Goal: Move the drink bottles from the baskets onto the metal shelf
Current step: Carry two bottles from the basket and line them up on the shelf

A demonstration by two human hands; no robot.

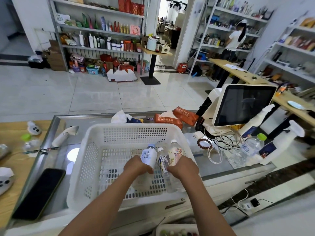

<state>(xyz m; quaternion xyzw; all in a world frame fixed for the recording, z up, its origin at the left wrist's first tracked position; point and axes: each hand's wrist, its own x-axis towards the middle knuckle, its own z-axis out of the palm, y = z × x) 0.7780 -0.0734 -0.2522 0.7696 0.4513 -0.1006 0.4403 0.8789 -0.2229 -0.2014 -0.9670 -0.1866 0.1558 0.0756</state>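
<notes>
Inside the white basket [95, 150] on the desk [51, 150], a white tea bottle [148, 156] is being grasped by the left hand [136, 165] and two clear bottles [167, 159] by the right hand [183, 167], all caps being pointed up and away.

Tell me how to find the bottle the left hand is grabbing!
Look in the big white basket on the glass counter. Three bottles stand together inside; the left hand holds the leftmost bottle. It is solid white with a pale blue cap and blue characters, unlike its clear neighbours.
</notes>
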